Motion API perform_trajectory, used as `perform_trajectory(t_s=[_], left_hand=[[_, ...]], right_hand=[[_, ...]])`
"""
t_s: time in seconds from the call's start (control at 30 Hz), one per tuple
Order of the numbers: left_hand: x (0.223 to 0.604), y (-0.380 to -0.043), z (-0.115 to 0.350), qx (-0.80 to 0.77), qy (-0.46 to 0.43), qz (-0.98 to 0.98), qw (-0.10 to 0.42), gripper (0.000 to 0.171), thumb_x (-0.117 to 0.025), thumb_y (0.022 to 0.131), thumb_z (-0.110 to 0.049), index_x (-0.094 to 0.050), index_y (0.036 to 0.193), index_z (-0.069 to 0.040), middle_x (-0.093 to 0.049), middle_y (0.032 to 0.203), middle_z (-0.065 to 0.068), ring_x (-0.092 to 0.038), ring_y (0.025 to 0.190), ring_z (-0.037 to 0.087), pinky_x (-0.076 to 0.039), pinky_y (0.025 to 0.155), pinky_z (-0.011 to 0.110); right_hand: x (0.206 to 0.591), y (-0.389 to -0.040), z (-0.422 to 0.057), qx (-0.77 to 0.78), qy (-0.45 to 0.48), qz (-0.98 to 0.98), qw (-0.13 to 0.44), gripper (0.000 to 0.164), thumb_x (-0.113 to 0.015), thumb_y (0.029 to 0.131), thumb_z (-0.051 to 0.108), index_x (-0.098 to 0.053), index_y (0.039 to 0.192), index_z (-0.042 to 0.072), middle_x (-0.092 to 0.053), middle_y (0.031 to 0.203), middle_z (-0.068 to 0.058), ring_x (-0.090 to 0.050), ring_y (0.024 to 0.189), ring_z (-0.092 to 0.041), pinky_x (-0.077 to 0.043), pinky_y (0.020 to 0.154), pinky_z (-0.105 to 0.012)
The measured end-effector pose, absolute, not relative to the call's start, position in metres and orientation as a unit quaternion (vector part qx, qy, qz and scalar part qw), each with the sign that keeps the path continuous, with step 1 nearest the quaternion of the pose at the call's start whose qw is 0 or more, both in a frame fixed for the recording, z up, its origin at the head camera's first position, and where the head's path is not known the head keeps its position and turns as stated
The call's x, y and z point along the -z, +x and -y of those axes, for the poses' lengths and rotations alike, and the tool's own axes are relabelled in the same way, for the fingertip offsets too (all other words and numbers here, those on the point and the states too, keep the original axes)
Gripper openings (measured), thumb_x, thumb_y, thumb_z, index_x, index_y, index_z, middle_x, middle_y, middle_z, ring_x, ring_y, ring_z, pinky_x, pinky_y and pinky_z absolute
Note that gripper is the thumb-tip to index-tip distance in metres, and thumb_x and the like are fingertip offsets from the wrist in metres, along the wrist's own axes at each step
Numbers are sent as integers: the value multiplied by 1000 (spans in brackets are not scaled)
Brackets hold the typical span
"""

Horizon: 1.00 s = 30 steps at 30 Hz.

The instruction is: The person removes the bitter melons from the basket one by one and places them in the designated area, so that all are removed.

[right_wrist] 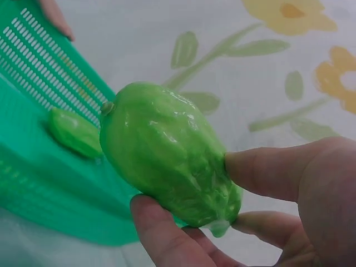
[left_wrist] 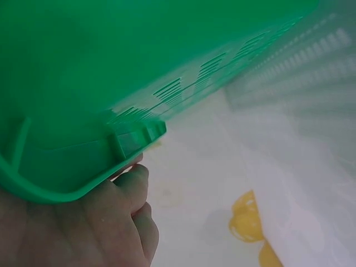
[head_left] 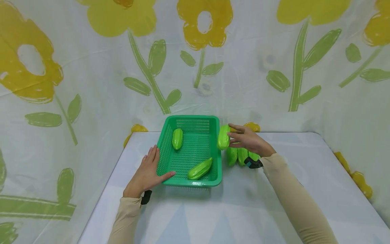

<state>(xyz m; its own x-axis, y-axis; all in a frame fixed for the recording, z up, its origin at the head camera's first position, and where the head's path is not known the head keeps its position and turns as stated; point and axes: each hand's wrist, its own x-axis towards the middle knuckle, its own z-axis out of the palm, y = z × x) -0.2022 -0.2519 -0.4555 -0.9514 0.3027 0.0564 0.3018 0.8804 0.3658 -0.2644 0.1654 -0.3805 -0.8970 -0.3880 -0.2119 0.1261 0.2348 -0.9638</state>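
Note:
My right hand (head_left: 246,138) pinches a glossy green bitter melon (right_wrist: 167,150) between thumb and fingertips, over the right rim of the green basket (head_left: 217,169). The melon is lumpy, with a short stem stub at one end. My left hand (head_left: 146,174) rests against the basket's near left corner, fingers along the left side and thumb on the front rim. Inside the basket, one bitter melon (head_left: 177,139) lies near the back left and another melon (head_left: 200,168) lies slanted near the front. In the left wrist view, the basket's outer wall covers part of the left hand.
Several more bitter melons (head_left: 232,156) lie on the table just right of the basket, partly hidden under the right hand. A flower-print cloth (head_left: 237,84) hangs behind the table (head_left: 243,210). Black bands circle both wrists.

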Motion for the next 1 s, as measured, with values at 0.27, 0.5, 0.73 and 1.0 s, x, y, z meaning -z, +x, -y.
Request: perform_trajectory(t_s=[0.27, 0.5, 0.73, 1.0], left_hand=[[455, -201, 251, -191, 157, -969, 0, 121, -63, 88, -72, -11, 163, 6, -2, 175, 21, -6, 163, 41, -13, 131, 62], [453, -200, 251, -193, 154, -969, 1, 121, -64, 87, -72, -12, 163, 7, -3, 175, 21, -6, 163, 42, -13, 130, 63], [454, -200, 251, -194, 158, -968, -3, 121, -66, 87, -71, -12, 163, 7, -4, 174, 22, -7, 162, 42, -14, 131, 62], [455, -201, 252, -191, 161, -968, -6, 121, -65, 87, -71, -13, 163, 7, -3, 175, 21, -8, 162, 42, -14, 130, 62]], right_hand=[[383, -261, -185, 602, -90, -767, 201, 72, -52, 110, 25, -11, 168, 12, -31, 162, -29, -64, 114, -23, -49, 113, -52], [383, -258, -201, 604, -82, -772, 179, 72, -53, 109, 25, -14, 167, 8, -28, 162, -31, -61, 121, -30, -60, 100, -35], [382, -255, -214, 597, -79, -781, 166, 71, -53, 109, 30, -17, 164, 4, -30, 160, -32, -60, 125, -34, -60, 98, -30], [385, -252, -232, 590, -66, -790, 151, 71, -52, 110, 32, -16, 166, 8, -33, 160, -30, -65, 112, -14, -59, 94, -24]])
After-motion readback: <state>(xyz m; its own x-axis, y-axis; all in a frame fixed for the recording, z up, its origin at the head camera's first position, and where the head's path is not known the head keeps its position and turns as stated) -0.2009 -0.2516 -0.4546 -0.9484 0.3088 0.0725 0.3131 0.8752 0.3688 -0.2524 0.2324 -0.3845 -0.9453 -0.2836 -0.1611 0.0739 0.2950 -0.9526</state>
